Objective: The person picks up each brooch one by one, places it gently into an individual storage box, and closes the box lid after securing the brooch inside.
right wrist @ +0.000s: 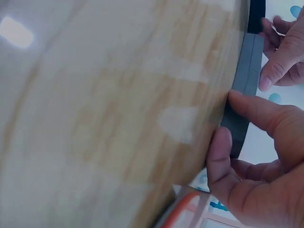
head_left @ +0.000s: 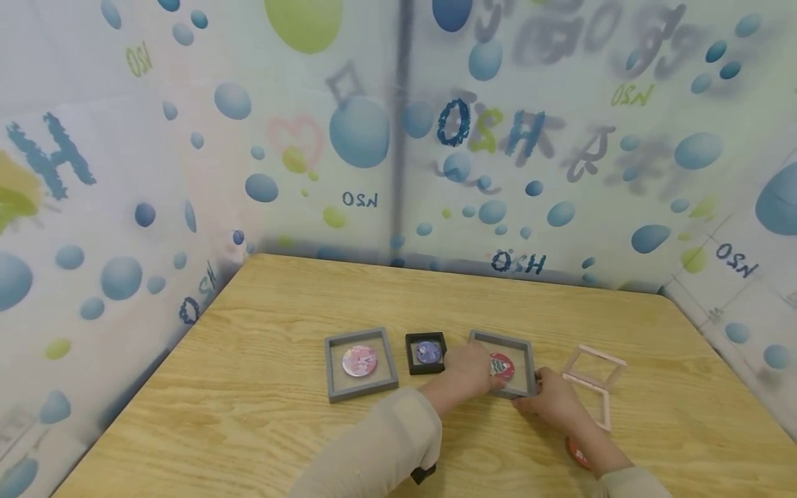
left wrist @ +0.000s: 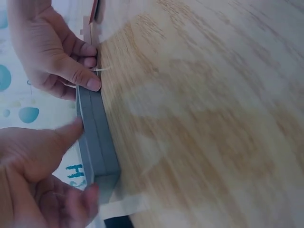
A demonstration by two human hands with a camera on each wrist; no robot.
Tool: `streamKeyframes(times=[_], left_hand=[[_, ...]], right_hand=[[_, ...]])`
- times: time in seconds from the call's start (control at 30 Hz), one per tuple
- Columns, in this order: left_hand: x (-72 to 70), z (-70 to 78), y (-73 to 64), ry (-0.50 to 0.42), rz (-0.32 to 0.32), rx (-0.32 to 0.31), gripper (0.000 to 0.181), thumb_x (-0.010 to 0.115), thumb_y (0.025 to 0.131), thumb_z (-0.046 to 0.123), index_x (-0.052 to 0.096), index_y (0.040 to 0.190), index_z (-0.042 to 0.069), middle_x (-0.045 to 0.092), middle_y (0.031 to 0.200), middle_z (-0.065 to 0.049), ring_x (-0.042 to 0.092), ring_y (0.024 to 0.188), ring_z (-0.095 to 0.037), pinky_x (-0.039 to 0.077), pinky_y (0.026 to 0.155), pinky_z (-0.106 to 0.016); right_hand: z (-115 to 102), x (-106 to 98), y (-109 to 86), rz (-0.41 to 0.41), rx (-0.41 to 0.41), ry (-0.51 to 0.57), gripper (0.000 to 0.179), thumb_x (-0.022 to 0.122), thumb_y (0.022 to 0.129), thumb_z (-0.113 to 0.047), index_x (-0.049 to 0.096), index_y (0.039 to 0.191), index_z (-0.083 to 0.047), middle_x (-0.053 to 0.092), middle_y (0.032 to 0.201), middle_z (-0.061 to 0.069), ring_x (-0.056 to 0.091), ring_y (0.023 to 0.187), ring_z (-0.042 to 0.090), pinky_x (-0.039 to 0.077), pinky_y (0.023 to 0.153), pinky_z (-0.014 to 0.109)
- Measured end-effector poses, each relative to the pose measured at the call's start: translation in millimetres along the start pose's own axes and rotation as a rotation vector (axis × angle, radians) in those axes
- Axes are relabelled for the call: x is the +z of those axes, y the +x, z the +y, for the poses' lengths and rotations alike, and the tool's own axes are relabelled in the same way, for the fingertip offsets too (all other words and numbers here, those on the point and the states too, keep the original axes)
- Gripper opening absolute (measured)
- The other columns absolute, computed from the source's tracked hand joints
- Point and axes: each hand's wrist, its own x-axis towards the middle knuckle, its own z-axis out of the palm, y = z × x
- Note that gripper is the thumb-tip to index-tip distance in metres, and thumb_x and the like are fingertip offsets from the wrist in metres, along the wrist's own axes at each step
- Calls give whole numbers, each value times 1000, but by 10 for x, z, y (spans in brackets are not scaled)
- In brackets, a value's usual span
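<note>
On the table, a grey square display frame (head_left: 501, 339) holds a round red badge (head_left: 501, 367) behind its clear middle. My left hand (head_left: 468, 370) lies over the frame's left side, thumb by the badge. In the left wrist view its thumb meets the frame's upper edge and its curled fingers sit around one end; they look blurred. My right hand (head_left: 554, 401) grips the near right corner between thumb and fingers. From the right wrist view, the thumb and fingertips (right wrist: 221, 142) press the grey side (right wrist: 237, 126).
Left of my hands lie a small black frame (head_left: 411, 354) with a blue-purple badge and a larger grey frame (head_left: 333, 384) with a pink badge. A pale pink frame (head_left: 602, 382) lies unfolded at right. A red badge (head_left: 578, 453) is partly under my right forearm. Patterned walls border the table.
</note>
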Motion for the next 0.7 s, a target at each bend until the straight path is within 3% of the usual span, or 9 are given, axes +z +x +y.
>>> streamKeyframes(times=[0.1, 0.23, 0.4, 0.53, 0.7], left_hand=[[-10, 37, 13, 59, 39, 29, 48, 58, 75, 61, 64, 96, 18, 57, 77, 4, 50, 59, -9, 41, 47, -25], [-13, 133, -10, 102, 99, 65, 43, 58, 76, 60, 61, 91, 19, 56, 77, 5, 54, 65, -9, 44, 52, -27], [43, 308, -107, 181, 125, 217, 39, 50, 81, 60, 61, 85, 23, 57, 80, 11, 56, 73, -5, 47, 62, -23], [63, 477, -221, 189, 95, 344, 35, 52, 82, 57, 61, 89, 24, 57, 81, 13, 56, 71, -3, 48, 58, -22], [95, 678, -315, 159, -7, 511, 23, 56, 84, 47, 57, 84, 24, 51, 69, 13, 47, 57, -1, 42, 47, -18]], right_hand=[[-18, -26, -22, -26, 29, 54, 54, 72, 69, -4, 44, 107, 21, 58, 81, 17, 57, 68, 20, 50, 59, 33], [-21, -93, -72, -39, 34, 101, 39, 69, 69, 1, 50, 99, 18, 58, 73, 11, 58, 60, 17, 50, 55, 30], [86, -275, -178, -82, -42, 112, 22, 67, 73, -2, 55, 85, 11, 56, 69, 8, 55, 58, 16, 49, 52, 27], [243, -448, -252, -146, -54, 157, 13, 62, 78, -2, 52, 79, 7, 53, 66, 6, 53, 57, 16, 49, 50, 27], [468, -613, -349, -129, 0, 119, 12, 62, 78, -2, 52, 73, 4, 50, 62, 3, 51, 56, 14, 48, 49, 27]])
